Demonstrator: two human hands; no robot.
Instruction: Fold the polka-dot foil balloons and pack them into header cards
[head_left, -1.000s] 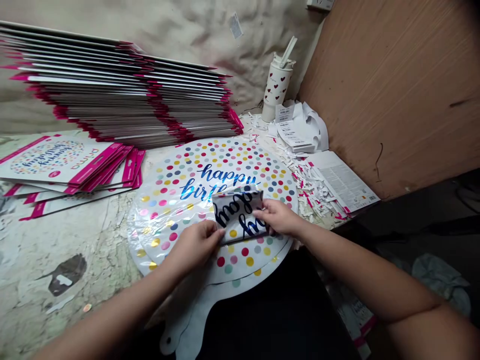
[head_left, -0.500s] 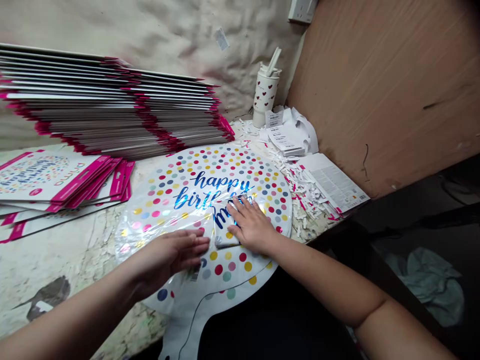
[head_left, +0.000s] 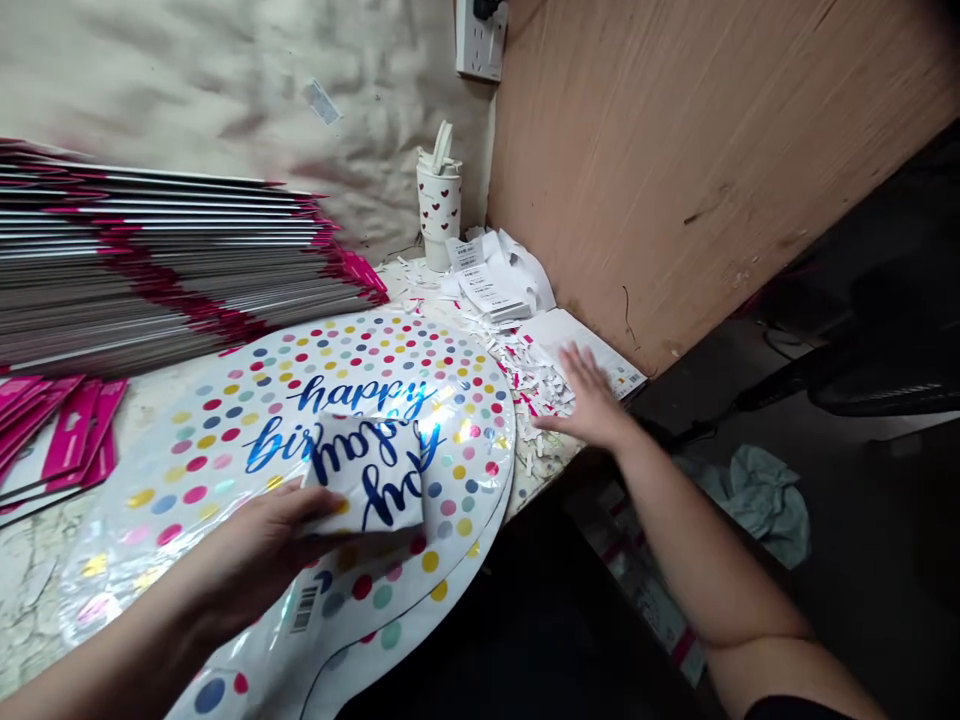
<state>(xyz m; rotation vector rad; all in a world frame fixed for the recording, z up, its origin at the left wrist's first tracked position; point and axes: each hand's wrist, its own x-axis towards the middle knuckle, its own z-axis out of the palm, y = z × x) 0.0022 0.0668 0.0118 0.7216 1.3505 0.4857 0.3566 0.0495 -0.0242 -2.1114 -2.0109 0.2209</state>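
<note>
Head: right hand [head_left: 592,402] outstretched, splayed

From the right hand [head_left: 595,410], open air above flat balloons [head_left: 225,475] at nine o'clock, wooden panel [head_left: 667,180] blocking one, upright tumbler [head_left: 441,215] at eleven

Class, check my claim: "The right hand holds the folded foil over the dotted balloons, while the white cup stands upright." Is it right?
Not quite: the hand is wrong. The head view shows the left hand holding the folded foil over the dotted balloons, while the white cup stands upright.
</note>
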